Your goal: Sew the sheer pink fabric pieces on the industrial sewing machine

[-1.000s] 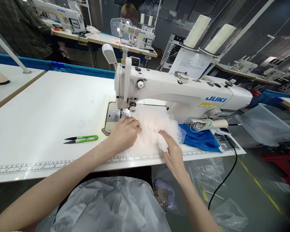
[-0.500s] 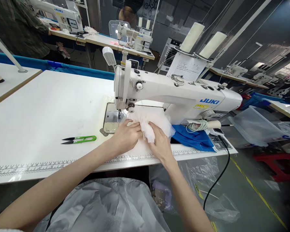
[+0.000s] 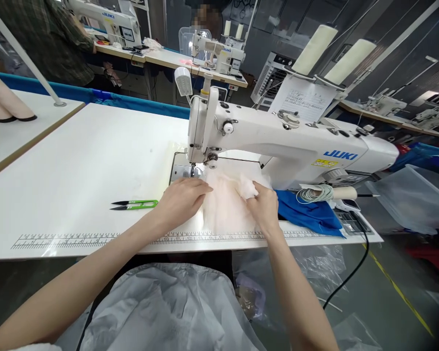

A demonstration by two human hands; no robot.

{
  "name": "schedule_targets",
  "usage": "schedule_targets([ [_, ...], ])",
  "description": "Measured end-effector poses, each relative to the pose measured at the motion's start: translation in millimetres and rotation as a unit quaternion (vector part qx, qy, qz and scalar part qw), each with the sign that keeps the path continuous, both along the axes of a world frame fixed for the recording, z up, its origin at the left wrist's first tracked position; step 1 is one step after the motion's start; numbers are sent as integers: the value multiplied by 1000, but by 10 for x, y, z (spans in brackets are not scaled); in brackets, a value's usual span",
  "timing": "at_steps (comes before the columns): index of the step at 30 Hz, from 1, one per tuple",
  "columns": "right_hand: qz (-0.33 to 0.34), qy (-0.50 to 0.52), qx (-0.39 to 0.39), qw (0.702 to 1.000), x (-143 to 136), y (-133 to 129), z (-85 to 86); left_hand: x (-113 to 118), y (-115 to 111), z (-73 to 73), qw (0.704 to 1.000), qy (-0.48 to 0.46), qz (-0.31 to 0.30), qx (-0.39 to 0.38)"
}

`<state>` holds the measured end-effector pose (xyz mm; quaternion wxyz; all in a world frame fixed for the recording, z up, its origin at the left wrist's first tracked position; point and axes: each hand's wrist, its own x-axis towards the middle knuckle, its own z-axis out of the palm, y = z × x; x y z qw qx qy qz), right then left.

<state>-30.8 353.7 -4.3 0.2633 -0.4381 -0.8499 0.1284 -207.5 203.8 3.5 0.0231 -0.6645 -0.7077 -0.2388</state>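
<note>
Head camera view: two bare hands work a length of pale sheer fabric [image 3: 229, 209] on the table [image 3: 131, 141] beneath the arm of a white sewing machine [image 3: 278, 131]. The right hand [image 3: 265, 204] pinches a bunched fold at the fabric's far right, while the left hand [image 3: 183, 197], fingers curled, rests at its left edge, just in front of the presser foot [image 3: 193, 170]. The hands are apart, with the cloth spread between them; whether the left is gripping or merely pressing cannot be told from this angle.

Handling appears to be partway along: the fabric has been brought to the machine and laid mostly flat, but the bunched fold is not yet smoothed out. No finished seam can be made out, so any stitching done or left is uncertain. Green-handled snips [image 3: 133, 202] lie untouched beside the left wrist; blue cloth [image 3: 309, 212] sits right of the right hand.
</note>
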Motion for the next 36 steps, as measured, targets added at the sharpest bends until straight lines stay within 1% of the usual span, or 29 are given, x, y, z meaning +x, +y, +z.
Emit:
schedule_targets([
  [2, 4, 9, -14, 1000, 3, 46, 33, -47, -41, -38, 1000, 11, 0, 0],
  [4, 12, 18, -29, 999, 2, 62, 54, -56, -42, -64, 999, 23, -5, 24],
  [7, 22, 35, -45, 998, -1, 64, 56, -13, 18, -58, 997, 42, -49, 51],
  [9, 25, 51, -52, 997, 1, 72, 45, 23, 77, -36, 995, 59, -70, 41],
  [11, 24, 67, -57, 996, 6, 87, 35, 43, 129, -21, 996, 74, -56, 15],
  [13, 21, 80, -62, 995, 13, 100, 30, 43, 163, -23, 996, 80, -22, -10],
  [15, 21, 87, -66, 994, 19, 107, 28, 32, 177, -34, 996, 81, 6, -20],
  [17, 26, 89, -66, 993, 25, 104, 23, 26, 182, -42, 996, 83, 13, -22],
  [20, 37, 87, -58, 994, 33, 84, 8, 44, 204, -38, 992, 125, -29, -8],
  [23, 49, 83, -40, 995, 40, 57, 1, 86, 259, -39, 969, 213, -104, 69],
  [25, 65, 76, -25, 995, 50, 35, 10, 109, 306, -58, 954, 236, -152, 106],
  [27, 88, 68, -13, 994, 71, -3, 22, 120, 347, -91, 953, 225, -174, 105],
  [28, 101, 67, -5, 993, 87, -32, 25, 121, 364, -110, 957, 215, -170, 98],
  [31, 156, 74, 42, 984, 155, -172, 0, 115, 393, -151, 969, 183, -141, 82],
  [33, 198, 72, 70, 975, 197, -300, -53, 113, 399, -156, 977, 154, -129, 70],
  [34, 211, 65, 76, 972, 209, -365, -87, 115, 401, -150, 981, 138, -122, 62],
  [36, 214, 42, 76, 973, 204, -481, -161, 124, 407, -125, 988, 103, -103, 46],
])
